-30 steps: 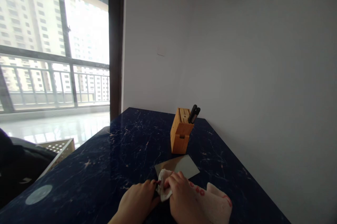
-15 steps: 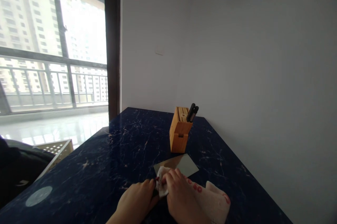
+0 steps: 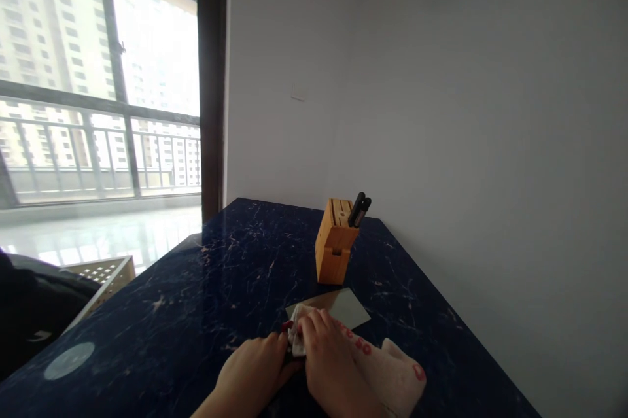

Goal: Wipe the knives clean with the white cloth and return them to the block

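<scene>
At the near part of the table (image 3: 230, 274), the right hand (image 3: 330, 349) gripped a bunched end of the pink-patterned cloth (image 3: 390, 372), whose loose end reached out toward the table's right edge. Beside it the left hand (image 3: 252, 365) had its fingers curled; what they closed on was hidden, so I couldn't tell. Compared with half a second earlier, the right fingers had edged forward and leftward with the cloth, and more of a small red bit (image 3: 287, 326) showed between the hands. Just beyond, the grey sheet (image 3: 349, 308) lay unmoved, and behind it the knife block (image 3: 332, 261) still stood toward the table's far right corner.
</scene>
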The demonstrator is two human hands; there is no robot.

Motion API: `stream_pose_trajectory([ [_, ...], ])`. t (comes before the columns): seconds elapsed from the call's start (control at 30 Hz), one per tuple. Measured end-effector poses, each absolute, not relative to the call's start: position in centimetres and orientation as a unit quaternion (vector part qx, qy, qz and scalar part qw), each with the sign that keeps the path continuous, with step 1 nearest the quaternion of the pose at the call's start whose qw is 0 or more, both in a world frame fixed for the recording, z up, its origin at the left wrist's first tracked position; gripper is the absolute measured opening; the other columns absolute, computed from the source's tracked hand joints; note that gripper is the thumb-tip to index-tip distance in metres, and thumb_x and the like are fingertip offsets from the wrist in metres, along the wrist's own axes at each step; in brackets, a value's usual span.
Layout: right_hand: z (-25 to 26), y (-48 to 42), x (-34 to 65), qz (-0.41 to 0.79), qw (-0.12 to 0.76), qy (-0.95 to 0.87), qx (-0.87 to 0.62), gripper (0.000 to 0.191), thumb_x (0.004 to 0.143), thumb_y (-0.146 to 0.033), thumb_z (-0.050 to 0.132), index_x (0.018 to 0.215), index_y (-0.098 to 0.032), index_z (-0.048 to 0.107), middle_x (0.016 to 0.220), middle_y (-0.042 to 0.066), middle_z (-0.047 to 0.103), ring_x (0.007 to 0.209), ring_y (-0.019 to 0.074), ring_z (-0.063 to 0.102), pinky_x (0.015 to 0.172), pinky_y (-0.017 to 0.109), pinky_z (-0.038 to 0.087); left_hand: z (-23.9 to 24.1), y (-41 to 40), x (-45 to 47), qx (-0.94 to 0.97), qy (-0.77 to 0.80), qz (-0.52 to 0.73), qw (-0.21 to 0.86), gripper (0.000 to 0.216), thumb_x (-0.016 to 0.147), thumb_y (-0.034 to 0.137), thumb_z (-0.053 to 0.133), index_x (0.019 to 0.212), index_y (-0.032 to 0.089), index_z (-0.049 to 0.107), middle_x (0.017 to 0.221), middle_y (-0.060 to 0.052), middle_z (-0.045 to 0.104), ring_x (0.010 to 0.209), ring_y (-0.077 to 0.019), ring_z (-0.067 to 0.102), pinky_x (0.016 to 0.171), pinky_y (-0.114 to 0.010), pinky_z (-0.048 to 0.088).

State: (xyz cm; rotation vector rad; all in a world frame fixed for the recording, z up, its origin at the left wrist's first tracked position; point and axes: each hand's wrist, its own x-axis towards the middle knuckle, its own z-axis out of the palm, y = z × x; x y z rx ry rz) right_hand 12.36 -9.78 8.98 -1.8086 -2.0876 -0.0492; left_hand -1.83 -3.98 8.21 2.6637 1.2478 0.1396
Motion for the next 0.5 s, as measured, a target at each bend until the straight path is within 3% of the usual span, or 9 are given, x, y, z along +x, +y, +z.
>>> stream_pose_trajectory([
  [0.23,9.5,-10.1,12.4,-0.006,0.167,-0.740,-0.652,0.031,0.071,-0.004,0.037,0.093,-0.017,0.055,0.097,0.007,0.055,0.093,0.0204,0.044,0.084,0.032,0.032,8.1,-3.9,-1.8,0.902,0.422,0.036,0.080,0.026,0.078,0.032,0.044,0.096,0.021,0.058,0.086,-0.008,0.066,0.074,-0.0271,0.064,0.062,-0.036,0.048],
  [0.5,9.4,-7.6,13.4,-0.004,0.237,-0.745,-0.623,0.037,0.081,-0.009,0.033,0.108,-0.025,0.052,0.107,0.000,0.054,0.105,0.0157,0.038,0.088,0.026,0.027,8.3,-4.2,-1.7,0.904,0.420,0.034,0.077,0.034,0.081,0.045,0.039,0.092,0.019,0.058,0.085,-0.009,0.065,0.076,-0.0270,0.063,0.063,-0.036,0.047],
])
